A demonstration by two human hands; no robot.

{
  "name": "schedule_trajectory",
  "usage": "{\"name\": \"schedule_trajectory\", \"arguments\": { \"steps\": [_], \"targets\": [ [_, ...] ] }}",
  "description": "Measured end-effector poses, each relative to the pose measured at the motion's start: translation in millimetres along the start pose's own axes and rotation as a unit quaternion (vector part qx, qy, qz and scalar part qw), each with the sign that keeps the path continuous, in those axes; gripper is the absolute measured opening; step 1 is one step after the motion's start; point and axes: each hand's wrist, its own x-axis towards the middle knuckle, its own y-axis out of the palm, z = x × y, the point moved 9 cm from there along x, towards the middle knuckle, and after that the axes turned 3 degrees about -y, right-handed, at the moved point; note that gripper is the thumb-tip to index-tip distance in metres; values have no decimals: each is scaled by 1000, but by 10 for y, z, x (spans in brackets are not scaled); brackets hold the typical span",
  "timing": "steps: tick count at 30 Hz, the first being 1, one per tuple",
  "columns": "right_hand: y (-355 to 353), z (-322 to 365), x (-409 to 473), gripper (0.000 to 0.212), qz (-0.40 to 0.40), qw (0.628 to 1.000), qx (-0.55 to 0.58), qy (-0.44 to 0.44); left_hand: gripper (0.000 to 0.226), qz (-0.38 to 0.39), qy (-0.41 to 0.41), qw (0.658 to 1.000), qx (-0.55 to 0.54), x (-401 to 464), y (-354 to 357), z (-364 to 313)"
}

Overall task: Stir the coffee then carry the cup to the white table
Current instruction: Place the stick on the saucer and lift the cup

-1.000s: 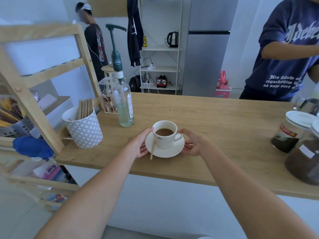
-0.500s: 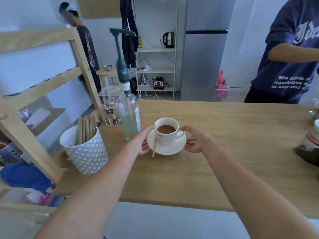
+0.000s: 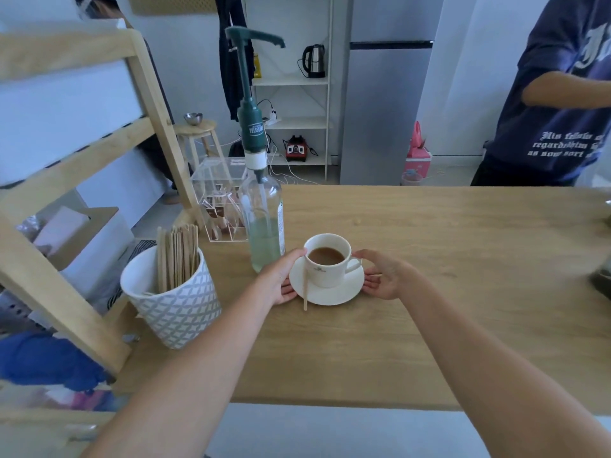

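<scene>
A white cup (image 3: 330,271) of brown coffee stands on a white saucer (image 3: 334,294) above the wooden counter (image 3: 429,292). A wooden stir stick (image 3: 305,289) lies across the saucer's left side, its end sticking out past the rim. My left hand (image 3: 281,279) grips the saucer's left edge, thumb up against the cup. My right hand (image 3: 383,276) holds the saucer's right edge, just below the cup's handle. The saucer looks slightly raised off the counter.
A pump bottle (image 3: 264,213) stands right behind my left hand. A patterned pot of stir sticks (image 3: 172,292) and a clear sachet box (image 3: 221,200) sit to the left, beside a wooden rack (image 3: 66,180). A person in a dark blue shirt (image 3: 558,104) stands across the counter.
The cup and saucer, held by both hands, have lifted a little and shifted right in the view as my head moved; the jars at the right have left the frame.
</scene>
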Motion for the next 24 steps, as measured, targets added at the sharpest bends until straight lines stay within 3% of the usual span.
{"name": "schedule_trajectory", "arguments": {
  "steps": [5,7,11,14,17,20,24],
  "targets": [
    [-23,14,-57,45,0,995,-94,-19,64,-5,27,999,26,-37,14,-51],
    [-37,60,-92,36,-8,987,-154,-45,67,-45,59,996,56,-72,-12,-93],
    [7,264,-128,29,-24,950,-268,-157,46,-112,185,970,108,-188,4,-324],
    [101,267,-131,28,6,941,-274,-198,71,-54,149,987,16,-178,161,-270],
    [162,182,-122,30,24,941,-276,-194,73,2,106,990,-96,-216,289,-183],
    [235,140,-117,26,43,954,-229,-189,68,40,110,987,-110,-137,379,-194],
    [271,164,-117,24,52,952,-216,-211,71,36,121,986,-110,-123,403,-232]
  ]
}}
